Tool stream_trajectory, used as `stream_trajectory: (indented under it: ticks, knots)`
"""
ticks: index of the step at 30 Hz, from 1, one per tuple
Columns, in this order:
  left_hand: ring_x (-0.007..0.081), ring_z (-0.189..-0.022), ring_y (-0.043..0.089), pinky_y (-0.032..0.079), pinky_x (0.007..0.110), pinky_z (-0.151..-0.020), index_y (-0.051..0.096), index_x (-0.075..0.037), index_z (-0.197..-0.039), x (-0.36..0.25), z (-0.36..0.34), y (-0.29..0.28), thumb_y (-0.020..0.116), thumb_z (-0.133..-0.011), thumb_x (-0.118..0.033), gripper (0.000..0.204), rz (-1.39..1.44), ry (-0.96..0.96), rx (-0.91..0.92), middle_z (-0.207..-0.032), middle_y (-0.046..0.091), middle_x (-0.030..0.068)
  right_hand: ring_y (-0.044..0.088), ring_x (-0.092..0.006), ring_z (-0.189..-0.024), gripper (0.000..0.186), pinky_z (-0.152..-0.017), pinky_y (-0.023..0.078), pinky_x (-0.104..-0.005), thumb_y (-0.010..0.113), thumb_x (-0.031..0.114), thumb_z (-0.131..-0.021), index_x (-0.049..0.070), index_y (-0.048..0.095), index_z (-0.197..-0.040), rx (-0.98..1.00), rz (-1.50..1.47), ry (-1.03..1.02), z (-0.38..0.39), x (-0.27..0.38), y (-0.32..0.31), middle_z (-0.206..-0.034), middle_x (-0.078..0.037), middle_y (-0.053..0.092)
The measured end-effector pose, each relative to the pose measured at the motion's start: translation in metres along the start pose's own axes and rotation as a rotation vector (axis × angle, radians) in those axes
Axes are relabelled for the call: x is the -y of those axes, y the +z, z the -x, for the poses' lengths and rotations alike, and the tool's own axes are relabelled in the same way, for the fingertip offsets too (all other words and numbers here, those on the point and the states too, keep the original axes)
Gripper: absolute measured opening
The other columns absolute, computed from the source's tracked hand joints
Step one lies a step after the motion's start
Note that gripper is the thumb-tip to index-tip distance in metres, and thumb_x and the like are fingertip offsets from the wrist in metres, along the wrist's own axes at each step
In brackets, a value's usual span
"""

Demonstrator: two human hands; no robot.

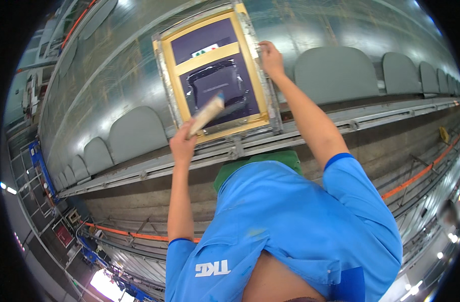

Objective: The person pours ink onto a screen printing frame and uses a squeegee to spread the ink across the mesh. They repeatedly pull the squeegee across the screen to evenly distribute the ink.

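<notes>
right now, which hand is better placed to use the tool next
Probably the left hand: it holds the tool over the screen, while the right hand is at the frame.

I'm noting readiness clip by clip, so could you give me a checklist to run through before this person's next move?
1. Left hand closed on the pale scraper: ok.
2. Scraper's far end over the dark screen, inside the frame: ok.
3. Scraper touching the screen: cannot tell; it is blurred.
4. Right hand at the frame's right edge: ok; whether it grips firmly, cannot tell.
5. Dark, glossy smears evenly spread: not ok; they form an uneven outline around the middle rectangle.
6. Surface beneath the frame: cannot tell; the frame and screen hide it.
</notes>
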State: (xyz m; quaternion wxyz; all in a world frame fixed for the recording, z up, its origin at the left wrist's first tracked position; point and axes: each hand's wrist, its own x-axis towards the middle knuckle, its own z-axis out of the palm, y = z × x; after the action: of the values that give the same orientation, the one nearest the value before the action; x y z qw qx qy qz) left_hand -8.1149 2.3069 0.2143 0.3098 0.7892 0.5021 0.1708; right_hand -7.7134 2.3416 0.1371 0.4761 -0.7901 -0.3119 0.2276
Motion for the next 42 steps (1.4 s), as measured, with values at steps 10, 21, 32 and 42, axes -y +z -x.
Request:
stream_trajectory:
  ticks: [10, 21, 32, 42]
  knots:
    - [0.03, -0.131, 0.056, 0.046, 0.045, -0.11, 0.063, -0.015, -0.134, 0.012, 0.043, 0.031, 0.078, -0.067, 0.003, 0.071, -0.202, 0.383, 0.245, -0.14, 0.063, 0.005, 0.07, -0.0385, -0.094, 0.028, -0.085, 0.052, -0.0446, 0.055, 0.03, -0.1, 0.016, 0.07, -0.119, -0.035, 0.089, -0.04, -0.003, -0.002, -0.005, -0.095, -0.02, 0.073]
    - [0.0317, -0.115, 0.065, 0.053, 0.041, -0.098, 0.069, -0.014, -0.127, 0.006, -0.106, 0.027, 0.073, -0.076, -0.001, 0.053, -0.132, 0.41, 0.055, -0.125, 0.07, 0.0101, 0.061, -0.0343, -0.116, 0.038, -0.096, 0.051, -0.0446, 0.065, 0.038, -0.094, 0.017, 0.068, -0.126, 0.092, 0.84, -0.265, 0.002, 0.04, -0.04, -0.121, -0.016, 0.067]
    - [0.0323, -0.099, 0.07, 0.056, 0.042, -0.088, 0.074, -0.018, -0.118, -0.01, -0.177, 0.017, 0.071, -0.076, -0.006, 0.044, -0.118, 0.235, 0.156, -0.109, 0.074, 0.0114, 0.06, -0.0353, -0.112, 0.033, -0.095, 0.051, -0.0454, 0.071, 0.008, -0.081, 0.002, 0.068, -0.113, 0.488, 0.588, -0.639, 0.057, 0.094, 0.015, -0.115, -0.017, 0.065]
    - [0.0325, -0.109, 0.067, 0.053, 0.042, -0.097, 0.074, -0.012, -0.114, 0.003, -0.042, 0.04, 0.071, -0.07, 0.005, 0.048, -0.152, 0.345, 0.107, -0.118, 0.072, 0.0074, 0.058, -0.0341, -0.115, 0.042, -0.1, 0.048, -0.0428, 0.074, 0.012, -0.082, 0.0, 0.066, -0.121, 0.623, 0.397, -0.535, 0.177, 0.042, -0.027, -0.12, -0.017, 0.063]
